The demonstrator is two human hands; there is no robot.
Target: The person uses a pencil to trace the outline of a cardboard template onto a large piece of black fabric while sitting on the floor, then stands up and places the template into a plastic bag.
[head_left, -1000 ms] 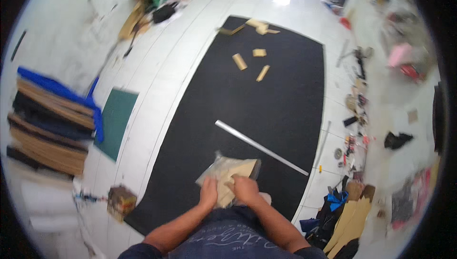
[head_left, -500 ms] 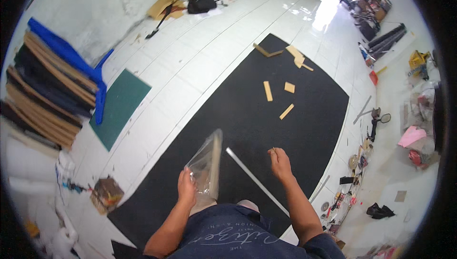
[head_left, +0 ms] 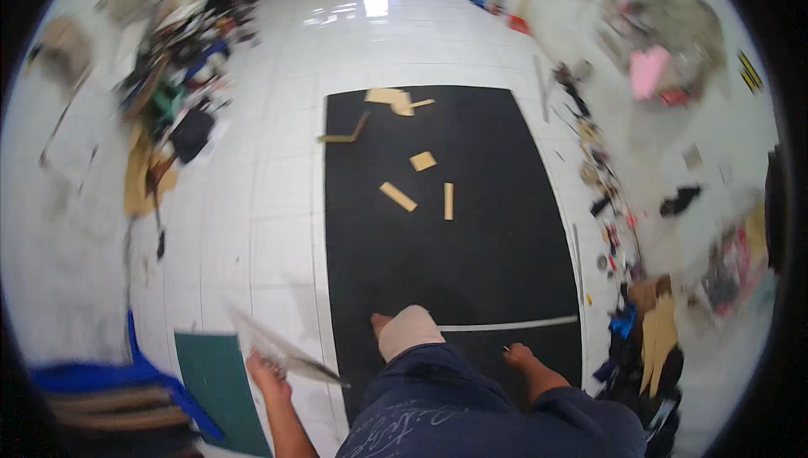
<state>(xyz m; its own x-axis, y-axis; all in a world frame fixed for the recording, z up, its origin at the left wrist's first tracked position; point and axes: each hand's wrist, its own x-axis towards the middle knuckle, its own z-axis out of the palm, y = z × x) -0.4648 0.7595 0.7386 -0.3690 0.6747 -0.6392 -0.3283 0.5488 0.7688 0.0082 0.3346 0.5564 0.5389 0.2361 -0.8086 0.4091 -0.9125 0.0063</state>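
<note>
My left hand [head_left: 271, 375] is closed on the edge of a clear plastic piece [head_left: 290, 355], perhaps a bag or sheet, blurred by motion. It hangs over the white floor between a green mat [head_left: 217, 374] and a large black sheet [head_left: 454, 264]. Over the black sheet's near right part, my right hand [head_left: 525, 360] is closed. A small thin object [head_left: 507, 348] pokes out from its fingers, too small to name. A long pale ruler-like strip [head_left: 513, 323] lies across the black sheet just beyond that hand.
Tan cut pieces [head_left: 398, 196] lie scattered on the black sheet's far half, with an angled brown strip [head_left: 345, 136] at its left edge. Rolls beside a blue frame [head_left: 109, 374] stand at the near left. Clutter lines the right wall, including tan strips [head_left: 659, 336].
The view has swung round, so the black sheet now points straight ahead. My left hand has carried the plastic piece leftward off the black sheet, over the floor. My right hand stays closed.
</note>
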